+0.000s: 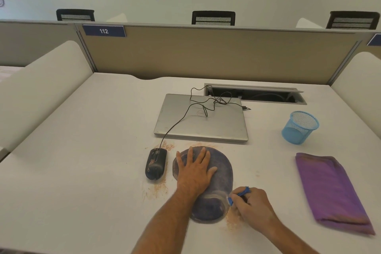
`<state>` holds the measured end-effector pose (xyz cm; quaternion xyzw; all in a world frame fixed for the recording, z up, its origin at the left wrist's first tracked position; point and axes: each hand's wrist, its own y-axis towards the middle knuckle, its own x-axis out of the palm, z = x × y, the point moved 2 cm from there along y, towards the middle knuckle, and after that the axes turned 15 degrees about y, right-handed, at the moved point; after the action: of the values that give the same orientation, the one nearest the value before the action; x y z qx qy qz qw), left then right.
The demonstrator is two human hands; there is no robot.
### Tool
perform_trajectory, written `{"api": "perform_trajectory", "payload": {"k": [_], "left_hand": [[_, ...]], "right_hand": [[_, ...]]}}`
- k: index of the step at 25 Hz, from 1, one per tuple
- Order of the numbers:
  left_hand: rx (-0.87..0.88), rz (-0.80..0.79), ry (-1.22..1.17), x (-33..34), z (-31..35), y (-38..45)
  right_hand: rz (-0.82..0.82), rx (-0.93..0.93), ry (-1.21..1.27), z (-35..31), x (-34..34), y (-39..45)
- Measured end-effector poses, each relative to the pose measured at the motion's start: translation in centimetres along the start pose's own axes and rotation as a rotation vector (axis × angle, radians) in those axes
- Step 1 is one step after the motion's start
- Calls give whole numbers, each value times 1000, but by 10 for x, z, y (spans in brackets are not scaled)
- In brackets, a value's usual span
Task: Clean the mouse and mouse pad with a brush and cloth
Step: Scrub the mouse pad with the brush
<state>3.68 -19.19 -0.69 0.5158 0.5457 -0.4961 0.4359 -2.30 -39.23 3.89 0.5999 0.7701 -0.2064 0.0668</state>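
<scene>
the pad lies low in the middle of the frame on the desk, a dark round mat with a wrist rest toward the bottom edge. the mouse sits just beside it on the left, streaked with orange dust, its cord running up over the closed laptop. more dust lies on the desk below the mouse and at the pad's lower right edge.

the risk, as i judge it: sweeping off that edge only moves the grit onto the desk, where it could be dragged back under the pad or onto the mouse. if the flat hand eases, the pad may slide under the strokes.

the left hand is spread wide, fingers straight, pressing flat on the pad. the right hand is curled narrow around a small blue brush, its tip at the wrist rest's right side.

the purple cloth lies folded at the right, untouched, well apart from the pad. a blue mesh cup stands above it.
</scene>
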Motion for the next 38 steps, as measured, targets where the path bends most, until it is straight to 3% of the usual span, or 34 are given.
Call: {"api": "perform_trajectory", "payload": {"k": [6, 11, 18, 23, 27, 30, 32, 34, 38], "left_hand": [[0, 17, 0, 1, 0, 0], [6, 25, 3, 2, 0, 1], [2, 29, 6, 5, 0, 1], [-3, 31, -2, 4, 0, 1], [-2, 35, 6, 3, 1, 0], [1, 40, 6, 3, 0, -1], [1, 41, 8, 3, 0, 0], [4, 47, 12, 3, 0, 0], [13, 50, 14, 5, 1, 0]], "right_hand": [[-133, 149, 195, 3, 6, -13], [146, 53, 352, 7, -5, -7], [-45, 207, 329, 15, 16, -18], [197, 98, 432, 8, 9, -16], [-7, 184, 368, 12, 27, -25], [58, 138, 412, 9, 18, -20], [175, 22, 314, 6, 7, -12], [152, -100, 106, -3, 1, -4], [-191, -169, -301, -10, 8, 8]]}}
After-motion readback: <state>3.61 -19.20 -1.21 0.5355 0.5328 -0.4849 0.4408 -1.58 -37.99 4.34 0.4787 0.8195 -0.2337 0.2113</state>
